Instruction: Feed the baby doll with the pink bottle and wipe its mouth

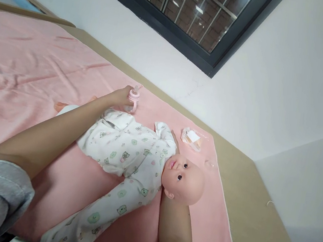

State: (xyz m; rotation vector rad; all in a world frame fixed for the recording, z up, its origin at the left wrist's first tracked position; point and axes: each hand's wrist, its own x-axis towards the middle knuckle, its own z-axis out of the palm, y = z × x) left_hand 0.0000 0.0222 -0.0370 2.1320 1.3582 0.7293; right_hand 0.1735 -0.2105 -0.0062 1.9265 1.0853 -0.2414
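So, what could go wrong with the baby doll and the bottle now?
The doll's head lies over the person's right forearm, so it might roll or drop if that arm shifts. The left hand grips the bottle just above the pink sheet; a loose grip could let it tip over. And the left forearm crosses over the doll's lower body, so it might bump the doll.

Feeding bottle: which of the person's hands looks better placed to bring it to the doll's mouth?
Left, most likely: the left hand holds the feeding bottle, teat up, while the right forearm passes under the doll's head.
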